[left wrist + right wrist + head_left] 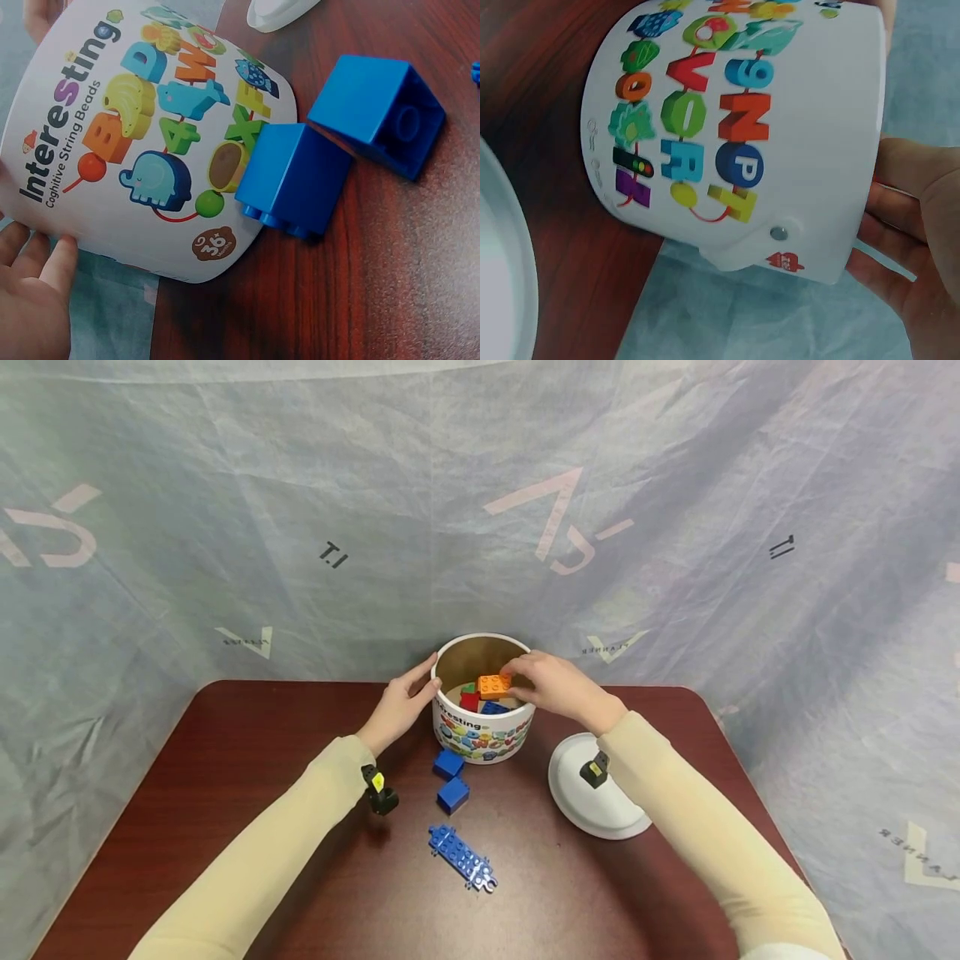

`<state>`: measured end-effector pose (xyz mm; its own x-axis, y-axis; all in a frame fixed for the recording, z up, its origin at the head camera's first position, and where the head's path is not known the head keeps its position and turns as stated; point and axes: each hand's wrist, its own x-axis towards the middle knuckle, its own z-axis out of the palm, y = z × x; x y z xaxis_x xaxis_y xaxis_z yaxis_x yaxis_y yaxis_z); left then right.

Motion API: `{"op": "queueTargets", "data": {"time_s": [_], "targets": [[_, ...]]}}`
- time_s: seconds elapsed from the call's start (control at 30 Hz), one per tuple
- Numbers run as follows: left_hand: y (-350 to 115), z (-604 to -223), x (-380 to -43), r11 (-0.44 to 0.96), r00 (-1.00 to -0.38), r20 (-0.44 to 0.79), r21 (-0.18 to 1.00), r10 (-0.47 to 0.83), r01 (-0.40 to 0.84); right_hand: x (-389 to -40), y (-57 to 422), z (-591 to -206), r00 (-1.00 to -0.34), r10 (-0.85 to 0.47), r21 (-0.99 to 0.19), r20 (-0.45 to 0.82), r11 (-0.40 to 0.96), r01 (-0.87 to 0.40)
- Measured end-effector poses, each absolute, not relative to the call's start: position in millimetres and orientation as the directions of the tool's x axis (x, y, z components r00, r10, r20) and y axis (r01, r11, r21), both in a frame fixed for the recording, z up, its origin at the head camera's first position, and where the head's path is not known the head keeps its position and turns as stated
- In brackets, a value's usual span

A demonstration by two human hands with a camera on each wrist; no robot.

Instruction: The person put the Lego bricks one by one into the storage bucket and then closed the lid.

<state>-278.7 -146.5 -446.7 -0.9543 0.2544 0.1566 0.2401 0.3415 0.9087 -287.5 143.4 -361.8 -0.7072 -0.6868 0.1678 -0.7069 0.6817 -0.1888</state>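
A white toy bucket (pixel 483 745), printed with colourful letters and animals, stands near the table's back edge. My left hand (pixel 400 706) holds it at the left side, thumb at the rim; in the left wrist view, fingertips (pixel 60 259) touch the outer wall. Reaching over the right rim, my right hand (pixel 558 689) pinches an orange toy brick (pixel 491 686) at the bucket's mouth. Inside lie a red brick (pixel 469 702), a blue brick (pixel 493 708) and a bit of green. The right wrist view does not show the orange brick, hidden behind the bucket wall.
Two blue bricks (pixel 448 764) sit just before the bucket, one nearer me. Closer still lies a long, flat, studded blue piece (pixel 461 857) with a hook-like end. A round white lid (pixel 588 810) rests at right, under my forearm. A grey cloth (pixel 450 527) hangs behind the table.
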Motion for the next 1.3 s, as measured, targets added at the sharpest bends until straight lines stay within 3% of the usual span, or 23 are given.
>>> {"op": "queueTargets", "data": {"time_s": [0.77, 1.3], "targets": [[-146.4, -446.9, -280.5, 0.359, -0.961, 0.148, 0.905, 0.233, 0.227, -311.3, 135.0, -369.1, -0.672, -0.714, -0.072, 0.196, 0.673, -0.736], [-144.1, -448.2, -280.7, 0.367, -0.963, 0.137, 0.905, 0.232, 0.217, -310.6, 132.4, -364.7, -0.687, -0.699, -0.081, 0.198, 0.687, -0.722]]}}
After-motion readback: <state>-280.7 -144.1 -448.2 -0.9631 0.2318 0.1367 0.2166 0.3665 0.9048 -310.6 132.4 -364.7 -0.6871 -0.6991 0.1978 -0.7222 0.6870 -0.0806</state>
